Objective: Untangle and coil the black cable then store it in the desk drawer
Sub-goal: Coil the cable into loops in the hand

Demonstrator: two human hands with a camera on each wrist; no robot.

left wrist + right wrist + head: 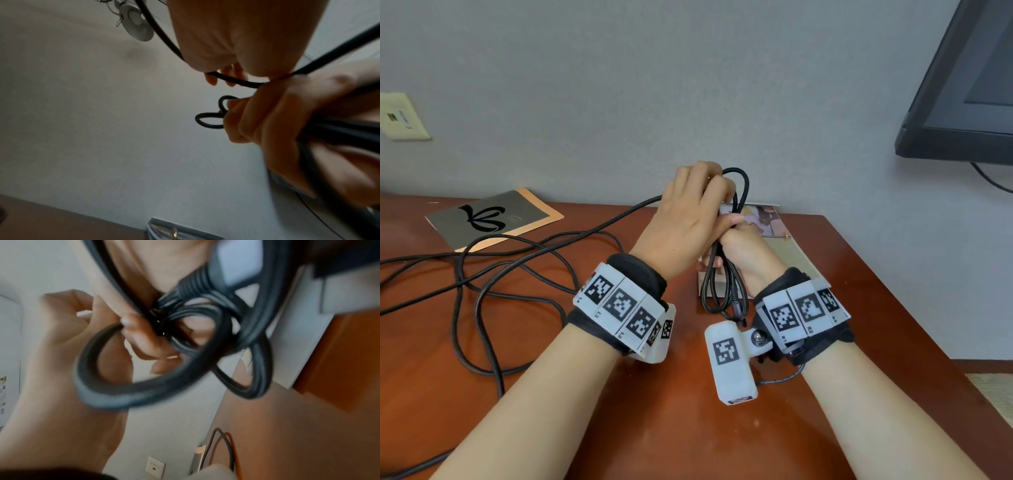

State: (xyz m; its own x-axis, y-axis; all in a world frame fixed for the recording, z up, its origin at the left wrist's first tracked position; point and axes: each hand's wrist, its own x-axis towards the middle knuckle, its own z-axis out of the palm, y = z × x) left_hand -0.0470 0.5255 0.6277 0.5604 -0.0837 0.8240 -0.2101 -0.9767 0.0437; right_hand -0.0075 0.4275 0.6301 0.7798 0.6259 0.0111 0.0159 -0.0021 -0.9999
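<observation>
Right hand: fist clenched round a bundle of loops of the black cable, held upright above the desk; plug end hangs just below the fist. Left hand: just above and touching the right, fingers curled over the top loop. Remaining cable trails left from that hand, lying in loose tangles on the desk. Beyond the hands: photo booklet. Far left: grey folder. Far right: monitor.
</observation>
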